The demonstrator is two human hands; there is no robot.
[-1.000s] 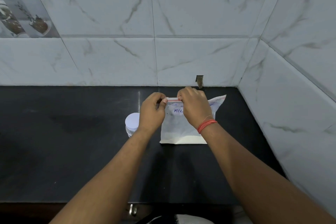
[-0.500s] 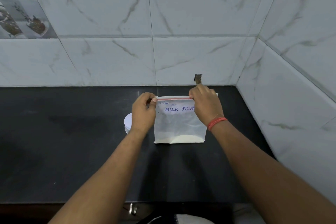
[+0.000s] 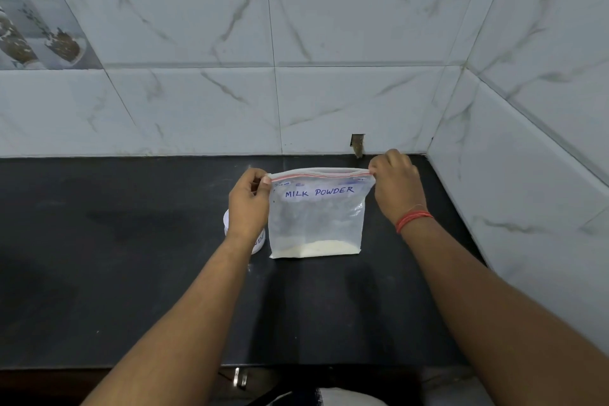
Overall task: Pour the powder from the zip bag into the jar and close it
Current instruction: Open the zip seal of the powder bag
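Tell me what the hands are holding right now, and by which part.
Both hold the zip bag: left hand pinches its top left corner, right hand its top right corner, at the red zip strip.

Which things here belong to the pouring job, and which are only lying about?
For the job:
- zip bag of milk powder
- jar, mostly hidden behind the left hand
- right hand

Lying about:
- metal piece below the counter edge

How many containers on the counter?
2: the zip bag held upright mid-counter by both hands, and a white jar left of it, mostly hidden behind the left hand.
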